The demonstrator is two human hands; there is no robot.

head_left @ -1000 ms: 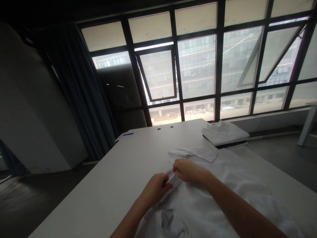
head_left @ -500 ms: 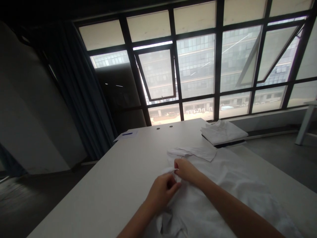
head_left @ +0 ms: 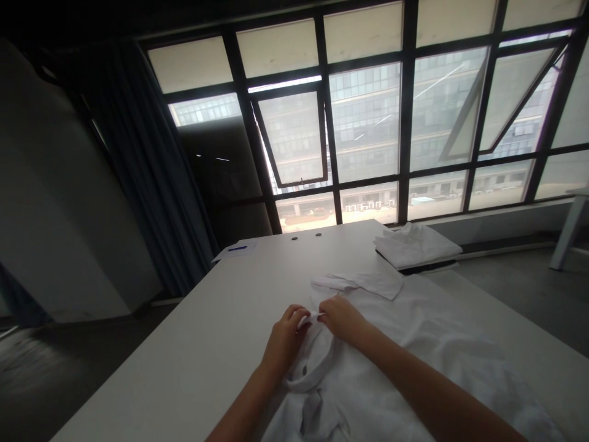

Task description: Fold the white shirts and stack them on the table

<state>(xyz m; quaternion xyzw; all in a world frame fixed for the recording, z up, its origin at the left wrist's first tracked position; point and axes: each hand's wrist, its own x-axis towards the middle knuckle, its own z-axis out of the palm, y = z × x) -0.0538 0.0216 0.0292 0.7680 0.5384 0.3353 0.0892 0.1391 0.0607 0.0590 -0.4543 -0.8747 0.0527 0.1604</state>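
A white shirt (head_left: 414,344) lies spread on the white table, its collar end toward the left and one sleeve at the far side. My left hand (head_left: 284,336) pinches the collar (head_left: 317,368) at its far left edge. Close beside it, my right hand (head_left: 340,316) grips the same collar edge with closed fingers. The neck opening shows as a loop below my hands, with a small dark tag inside. Creased cloth is bunched near the bottom of the view.
Folded white garments (head_left: 416,245) are stacked at the table's far right. A blue pen (head_left: 238,248) rests on paper (head_left: 246,253) at the far left corner. The white table (head_left: 184,350) reaches toward the windows; a blue curtain (head_left: 156,184) hangs at left.
My left hand has moved left and slightly away from me along the collar, parting from my right hand. The collar's loop now shows more openly; my right hand has shifted slightly left.
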